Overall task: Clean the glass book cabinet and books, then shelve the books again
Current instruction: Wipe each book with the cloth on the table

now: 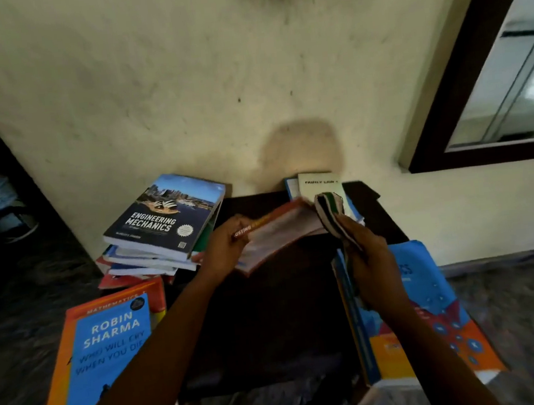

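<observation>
The only open lane we have is the dark middle of the bench, straight in from the near edge. On the left we're boxed in by the Engineering Mechanics stack and the Robin Sharma book, on the right by the blue-and-orange book. The far end's blocked too: the Family Law book sits against the wall, with the orange book in our left hand and the cloth in our right hand in front of it.

I count two hands from here, a left hand and a right hand. There is one cloth, one table and one glass cabinet. For books, I make it one orange book, at least five in the far-left stack, two in the near-left pile, two in the wall pair and at least two in the near-right pile.
</observation>
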